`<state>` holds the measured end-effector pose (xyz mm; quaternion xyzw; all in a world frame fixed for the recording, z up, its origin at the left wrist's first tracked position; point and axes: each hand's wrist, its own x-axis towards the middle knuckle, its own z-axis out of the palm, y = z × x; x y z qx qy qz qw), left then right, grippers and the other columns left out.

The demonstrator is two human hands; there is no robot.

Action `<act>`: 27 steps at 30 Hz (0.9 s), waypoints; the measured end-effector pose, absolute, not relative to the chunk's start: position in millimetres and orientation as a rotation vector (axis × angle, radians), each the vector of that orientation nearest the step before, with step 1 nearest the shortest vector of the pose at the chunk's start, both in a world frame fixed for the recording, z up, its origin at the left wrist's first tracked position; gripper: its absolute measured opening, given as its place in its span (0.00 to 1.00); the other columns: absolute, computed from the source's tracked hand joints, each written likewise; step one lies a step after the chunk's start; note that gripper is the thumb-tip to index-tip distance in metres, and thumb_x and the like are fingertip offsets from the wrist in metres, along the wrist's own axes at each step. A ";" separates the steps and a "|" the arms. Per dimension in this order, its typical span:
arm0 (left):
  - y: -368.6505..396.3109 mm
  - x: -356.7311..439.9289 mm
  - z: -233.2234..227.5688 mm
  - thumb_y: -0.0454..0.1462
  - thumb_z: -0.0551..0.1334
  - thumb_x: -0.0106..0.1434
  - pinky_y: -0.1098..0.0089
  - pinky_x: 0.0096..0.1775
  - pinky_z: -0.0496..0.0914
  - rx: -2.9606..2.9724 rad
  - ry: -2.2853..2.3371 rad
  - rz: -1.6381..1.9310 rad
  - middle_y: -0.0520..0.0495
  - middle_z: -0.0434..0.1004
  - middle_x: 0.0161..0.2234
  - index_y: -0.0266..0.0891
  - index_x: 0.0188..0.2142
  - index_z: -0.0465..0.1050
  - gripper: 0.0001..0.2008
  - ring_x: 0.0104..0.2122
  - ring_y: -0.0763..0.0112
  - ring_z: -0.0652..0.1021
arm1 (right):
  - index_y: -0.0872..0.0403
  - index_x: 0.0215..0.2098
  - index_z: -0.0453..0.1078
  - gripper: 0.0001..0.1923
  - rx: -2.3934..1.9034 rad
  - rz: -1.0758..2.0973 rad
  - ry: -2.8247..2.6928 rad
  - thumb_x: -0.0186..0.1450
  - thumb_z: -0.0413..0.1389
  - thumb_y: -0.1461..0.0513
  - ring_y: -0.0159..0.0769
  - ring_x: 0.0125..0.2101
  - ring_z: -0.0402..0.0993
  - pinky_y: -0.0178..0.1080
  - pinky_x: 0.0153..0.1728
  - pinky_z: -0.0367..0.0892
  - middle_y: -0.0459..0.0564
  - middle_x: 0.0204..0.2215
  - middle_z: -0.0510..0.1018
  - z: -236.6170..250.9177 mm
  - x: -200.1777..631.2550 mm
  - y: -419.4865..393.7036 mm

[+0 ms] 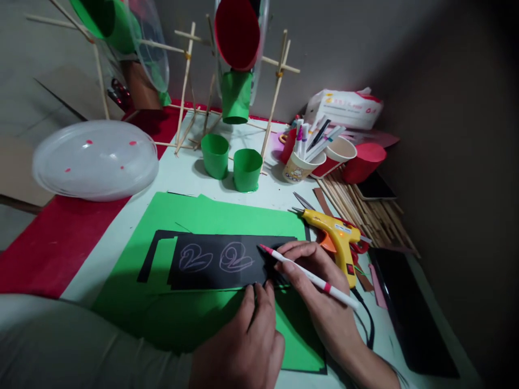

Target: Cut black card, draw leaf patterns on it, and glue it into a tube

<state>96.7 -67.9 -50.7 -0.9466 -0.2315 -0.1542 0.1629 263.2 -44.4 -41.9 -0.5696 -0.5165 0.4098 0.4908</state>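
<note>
Where the pale sleeve [81,340] crosses the lower left, we lose part of the table and the near left of the green sheet [138,237]. Left hand [243,351] runs off the bottom edge; we cannot count all its fingers. Right hand [320,286] and its shadow cover the right end of the black paper strip [217,276], so we cannot trace that edge. Scissors [304,201]: blades clear, the rest mostly behind the yellow glue gun [339,232]. Hanging red tube [237,35] is cut by the top edge. The dark slab [409,308] at right we could not identify; beyond it everything fades to blur.

Grip, right: narrow, thumb and fingers pinched on a white marker [312,277] behind its pinkish-red tip end, barrel slanting back across the hand. Tip points at the strip, right of two pale looping outlines [235,257]; contact we cannot confirm. Grip, left: fingers bent, fingertips down at the strip's near edge, nothing seen lifted; how far the hand stands open we cannot tell.

Strip lies flat on the green sheet. Two green cups [248,168] stand just beyond the sheet; glue gun lies just beside the right hand.
</note>
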 end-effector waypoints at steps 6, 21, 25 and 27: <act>-67.5 97.7 -56.3 0.34 0.57 0.66 0.53 0.49 0.70 -2.675 -0.630 -0.407 0.40 0.84 0.46 0.38 0.26 0.69 0.11 0.44 0.56 0.81 | 0.50 0.32 0.72 0.05 -1.394 1.011 -1.324 0.67 0.59 0.61 0.34 0.34 0.76 0.33 0.35 0.72 0.48 0.34 0.78 -40.4 272.2 -41.1; -82.5 113.7 -66.1 0.35 0.52 0.71 0.64 0.46 0.75 -2.566 -0.971 -0.452 0.45 0.84 0.47 0.34 0.42 0.80 0.16 0.42 0.62 0.82 | 0.48 0.31 0.72 0.05 -1.493 0.846 -1.428 0.64 0.62 0.60 0.36 0.31 0.77 0.32 0.31 0.74 0.47 0.30 0.79 -37.8 273.5 -37.2; -86.4 116.8 -67.7 0.37 0.53 0.71 0.67 0.39 0.77 -2.494 -1.161 -0.464 0.40 0.86 0.41 0.33 0.45 0.81 0.17 0.38 0.63 0.83 | 0.48 0.32 0.72 0.05 -1.502 0.875 -1.438 0.66 0.60 0.58 0.38 0.33 0.76 0.34 0.32 0.73 0.48 0.31 0.78 -39.4 275.6 -39.4; -88.6 115.1 -70.3 0.38 0.53 0.72 0.69 0.32 0.77 -2.509 -1.161 -0.415 0.40 0.85 0.43 0.34 0.48 0.80 0.17 0.40 0.63 0.83 | 0.48 0.33 0.71 0.05 -1.490 0.916 -1.425 0.67 0.59 0.58 0.37 0.32 0.74 0.34 0.31 0.71 0.47 0.31 0.77 -41.2 277.8 -41.2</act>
